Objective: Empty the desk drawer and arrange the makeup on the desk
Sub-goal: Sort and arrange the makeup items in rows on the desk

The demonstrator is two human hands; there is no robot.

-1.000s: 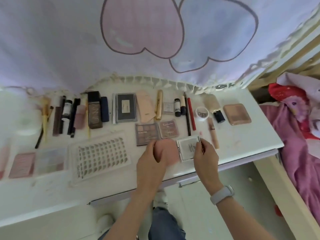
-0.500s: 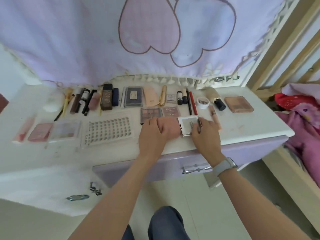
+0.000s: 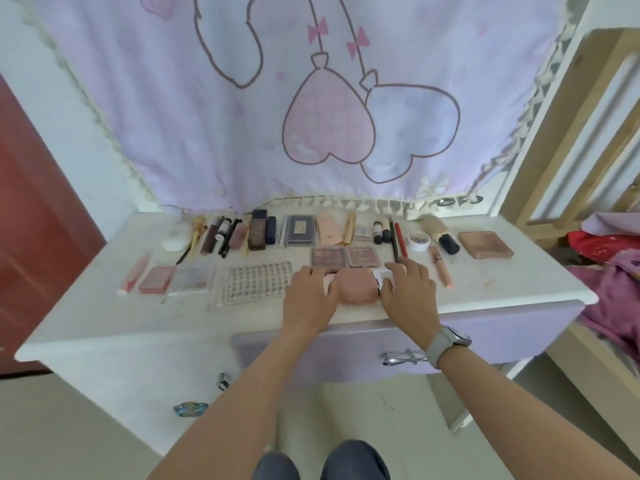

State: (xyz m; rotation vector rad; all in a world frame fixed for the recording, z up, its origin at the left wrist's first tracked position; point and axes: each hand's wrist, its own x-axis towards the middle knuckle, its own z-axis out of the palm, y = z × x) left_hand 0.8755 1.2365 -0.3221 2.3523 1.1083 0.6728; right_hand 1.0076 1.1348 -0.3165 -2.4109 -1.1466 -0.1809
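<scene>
Pink compact between 2 flat hands

I see the white compact mostly hidden under my right hand, its label unreadable, labels on items behind it blurred

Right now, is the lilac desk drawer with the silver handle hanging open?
No: the lilac drawer front sits closed under the white desk top, with its silver handle facing the camera.

hands 2 | eyeshadow palettes 2 | lash trays 1 | white jars 1 | red pencils 1
</scene>
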